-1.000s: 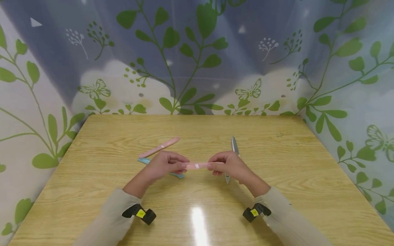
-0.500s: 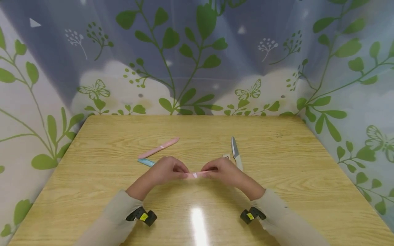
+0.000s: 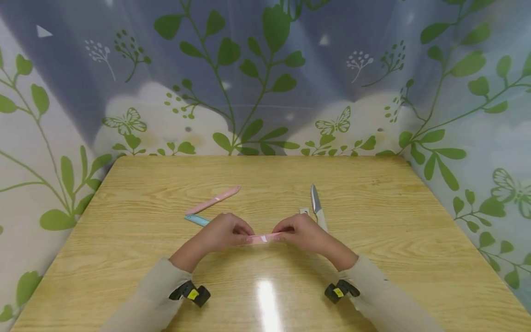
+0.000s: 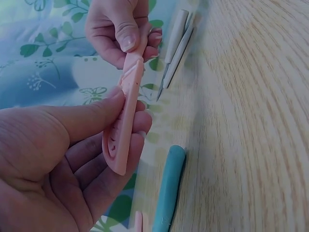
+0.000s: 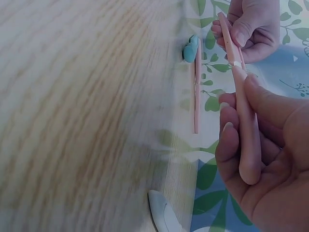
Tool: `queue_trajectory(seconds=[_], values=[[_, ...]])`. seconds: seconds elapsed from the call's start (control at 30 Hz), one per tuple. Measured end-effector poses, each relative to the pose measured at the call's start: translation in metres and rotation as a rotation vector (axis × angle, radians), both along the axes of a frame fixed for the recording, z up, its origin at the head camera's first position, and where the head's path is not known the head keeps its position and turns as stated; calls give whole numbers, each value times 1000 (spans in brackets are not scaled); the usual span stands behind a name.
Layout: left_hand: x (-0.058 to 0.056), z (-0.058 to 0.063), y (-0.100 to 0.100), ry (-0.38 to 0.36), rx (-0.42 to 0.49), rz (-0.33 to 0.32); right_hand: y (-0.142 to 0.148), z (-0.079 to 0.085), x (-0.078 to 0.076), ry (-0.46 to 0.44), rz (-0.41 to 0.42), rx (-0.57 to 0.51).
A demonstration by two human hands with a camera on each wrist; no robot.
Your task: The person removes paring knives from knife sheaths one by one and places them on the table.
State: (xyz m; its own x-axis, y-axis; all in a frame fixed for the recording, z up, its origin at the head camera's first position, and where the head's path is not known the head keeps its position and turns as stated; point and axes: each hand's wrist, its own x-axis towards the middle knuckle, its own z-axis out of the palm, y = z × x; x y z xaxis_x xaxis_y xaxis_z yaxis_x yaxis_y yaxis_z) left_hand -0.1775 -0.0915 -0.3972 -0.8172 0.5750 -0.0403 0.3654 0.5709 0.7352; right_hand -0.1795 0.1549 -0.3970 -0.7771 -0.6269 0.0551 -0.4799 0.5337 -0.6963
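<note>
A pink knife in a matching pink sheath (image 3: 258,239) spans between both hands, just above the table, with a white band near its middle. My left hand (image 3: 221,234) pinches the sheath end between thumb and fingers; slots show on the sheath (image 4: 125,133) in the left wrist view. The rounded handle (image 5: 249,130) lies along the fingers of my right hand (image 3: 304,234), thumb on top. No bare blade shows apart from that band. Beyond the right hand lies a white-handled knife (image 3: 317,203) with a grey blade, beside a pale piece with a hole (image 3: 304,210), partly hidden.
Behind my left hand lie a second pink sheathed knife (image 3: 213,200) and a blue slender object (image 3: 197,220), partly covered by the hand. All rest on a wooden table (image 3: 373,193). Leaf-patterned curtains (image 3: 257,92) stand along its back and sides.
Both hands have come nearer the person with the pink knife, and the right hand has shifted slightly left, uncovering more of the white-handled knife. Over the last half second little has moved.
</note>
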Motion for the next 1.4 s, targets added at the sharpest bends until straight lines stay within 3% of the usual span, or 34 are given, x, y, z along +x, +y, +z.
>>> queue_trajectory(seconds=[0.43, 0.8, 1.4], values=[[4, 1, -2, -19, 59, 12, 4, 0, -1, -9, -13, -24], [5, -1, 0, 26, 53, 8, 8, -1, -2, -40, -17, -35], [5, -2, -2, 4, 69, 16, 12, -4, -1, -82, -54, -72]])
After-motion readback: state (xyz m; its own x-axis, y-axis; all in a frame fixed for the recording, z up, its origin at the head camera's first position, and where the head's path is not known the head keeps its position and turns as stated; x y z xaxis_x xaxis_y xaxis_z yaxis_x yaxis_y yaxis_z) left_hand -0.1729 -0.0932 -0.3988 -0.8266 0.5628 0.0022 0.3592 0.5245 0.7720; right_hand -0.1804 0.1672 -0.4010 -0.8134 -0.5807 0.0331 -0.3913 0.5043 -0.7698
